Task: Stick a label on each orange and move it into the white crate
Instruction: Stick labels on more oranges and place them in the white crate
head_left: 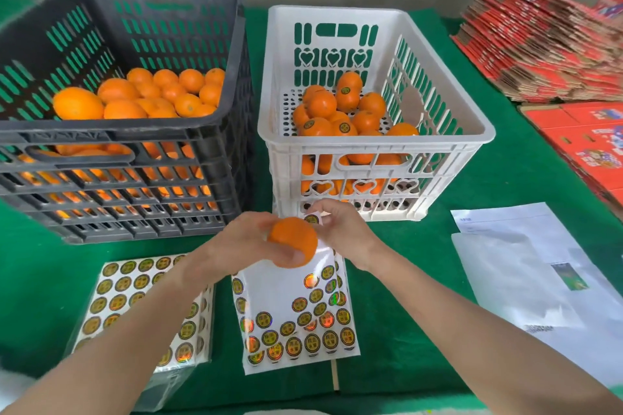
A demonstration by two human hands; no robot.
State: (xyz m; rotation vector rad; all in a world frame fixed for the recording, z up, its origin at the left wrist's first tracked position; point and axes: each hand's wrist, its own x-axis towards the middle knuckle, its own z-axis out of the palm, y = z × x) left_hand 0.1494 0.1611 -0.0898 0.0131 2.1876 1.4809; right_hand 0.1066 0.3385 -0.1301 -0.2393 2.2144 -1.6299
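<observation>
The left hand [249, 239] grips an orange [292, 241] just near of the white crate [337, 13]. The right hand [340, 229] pinches a round label [312, 219] at the fruit's far side. The label could likely fold or cling to the fingertips and stick on creased.

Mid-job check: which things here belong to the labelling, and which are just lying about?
Job: orange in left hand; label pinched by right hand; black crate of oranges; white crate; part-used sticker sheet; full sticker sheet.
Lying about: red flat cartons; white papers.
</observation>
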